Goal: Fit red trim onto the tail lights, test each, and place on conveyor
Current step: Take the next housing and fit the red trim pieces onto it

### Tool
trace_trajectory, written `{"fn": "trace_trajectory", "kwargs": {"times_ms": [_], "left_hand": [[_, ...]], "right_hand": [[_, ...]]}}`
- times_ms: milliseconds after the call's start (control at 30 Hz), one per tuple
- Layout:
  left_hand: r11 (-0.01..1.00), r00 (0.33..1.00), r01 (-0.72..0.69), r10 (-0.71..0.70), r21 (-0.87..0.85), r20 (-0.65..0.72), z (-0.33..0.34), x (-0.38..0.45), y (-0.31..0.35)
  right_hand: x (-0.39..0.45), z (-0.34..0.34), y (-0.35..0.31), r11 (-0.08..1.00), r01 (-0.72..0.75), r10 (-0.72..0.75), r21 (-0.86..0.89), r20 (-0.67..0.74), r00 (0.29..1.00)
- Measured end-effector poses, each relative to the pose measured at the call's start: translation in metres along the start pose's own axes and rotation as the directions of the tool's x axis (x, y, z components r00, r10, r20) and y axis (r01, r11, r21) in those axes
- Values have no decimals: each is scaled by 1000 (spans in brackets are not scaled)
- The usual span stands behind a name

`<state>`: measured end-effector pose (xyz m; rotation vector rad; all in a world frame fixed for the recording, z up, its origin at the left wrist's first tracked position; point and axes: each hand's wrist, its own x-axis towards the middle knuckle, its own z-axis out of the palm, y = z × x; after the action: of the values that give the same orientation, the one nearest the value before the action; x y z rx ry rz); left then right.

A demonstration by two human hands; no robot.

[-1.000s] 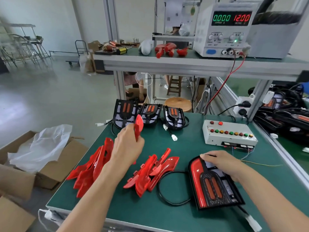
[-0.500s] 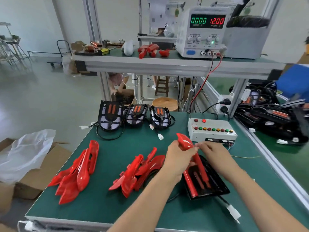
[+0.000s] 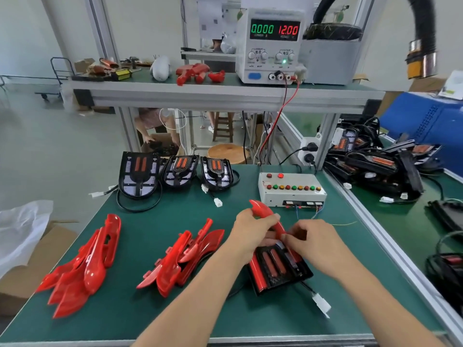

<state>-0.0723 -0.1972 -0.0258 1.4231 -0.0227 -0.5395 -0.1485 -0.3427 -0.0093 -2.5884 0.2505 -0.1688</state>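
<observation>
A black tail light (image 3: 278, 270) with two orange bars and a red strip on its left side lies on the green table, tilted up at its far end. My left hand (image 3: 253, 234) grips a curved red trim piece (image 3: 264, 211) over the light's right edge. My right hand (image 3: 317, 244) pinches the same trim lower down, against the light. The light's cable ends in a white plug (image 3: 322, 303) near the front edge. Two piles of loose red trim (image 3: 82, 266) (image 3: 185, 256) lie to the left. Three untrimmed tail lights (image 3: 175, 171) stand at the back.
A white test box (image 3: 292, 190) with coloured buttons sits behind my hands. The power supply (image 3: 271, 46) on the shelf reads 0.000 and 12.00. Finished lights (image 3: 375, 164) are heaped on the conveyor at right. Cardboard boxes and a plastic bag (image 3: 20, 234) stand left of the table.
My left hand carried a red trim piece from the left pile over to the tail light. Both hands now hold it against the light's right edge.
</observation>
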Motion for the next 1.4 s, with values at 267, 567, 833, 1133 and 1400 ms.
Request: {"fn": "trace_trajectory", "kwargs": {"times_ms": [267, 567, 833, 1133, 1400], "left_hand": [[517, 919, -180, 392, 837, -44, -30, 20, -1], [467, 998, -59, 48, 882, 41, -25, 45, -12], [418, 999, -40, -15, 908, 51, -22, 50, -20], [812, 996, -84, 76, 578, 38, -35, 34, -21], [944, 997, -45, 23, 326, 69, -49, 11, -20]], "right_hand": [[-9, 18, 2, 995, -92, 89, -35, -60, 994], [-21, 30, 10, 967, -125, 102, -220, -115, 988], [-28, 31, 30, 987, -92, 87, -132, -40, 995], [-45, 30, 30, 999, 1, 4, 39, -120, 993], [-60, 46, 27, 986, 39, -2, 161, -226, 974]]}}
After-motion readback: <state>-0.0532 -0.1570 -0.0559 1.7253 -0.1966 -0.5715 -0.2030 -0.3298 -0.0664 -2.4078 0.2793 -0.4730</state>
